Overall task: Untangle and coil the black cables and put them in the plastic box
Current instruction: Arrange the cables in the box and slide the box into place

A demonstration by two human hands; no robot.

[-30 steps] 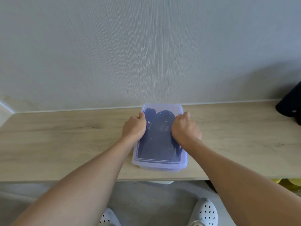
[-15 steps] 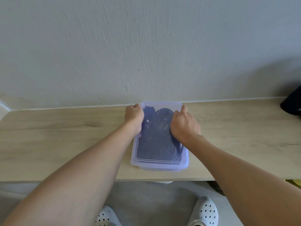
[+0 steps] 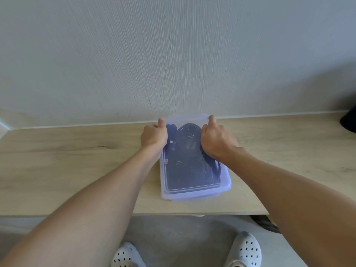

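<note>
- Desktop (image 3: 77, 160) bears the plastic box (image 3: 194, 195) close to the wall (image 3: 173, 54), long axis running from me toward the wall.
- Black cables (image 3: 189, 151) lie coiled inside, under the lid (image 3: 192, 187).
- Both hands have slid to the far corners since a second ago. Left hand (image 3: 154, 138) and right hand (image 3: 216, 140) clasp the box's edges, thumbs on top, so I judge the lid nearly sealed.

The wall (image 3: 173, 54) stands close behind the plastic box (image 3: 194, 193), leaving little room there. Either side of the box the counter (image 3: 77, 160) lies open, save a dark object (image 3: 349, 122) well to its right. The left hand (image 3: 154, 137) and right hand (image 3: 215, 141) grip its far corners.
</note>
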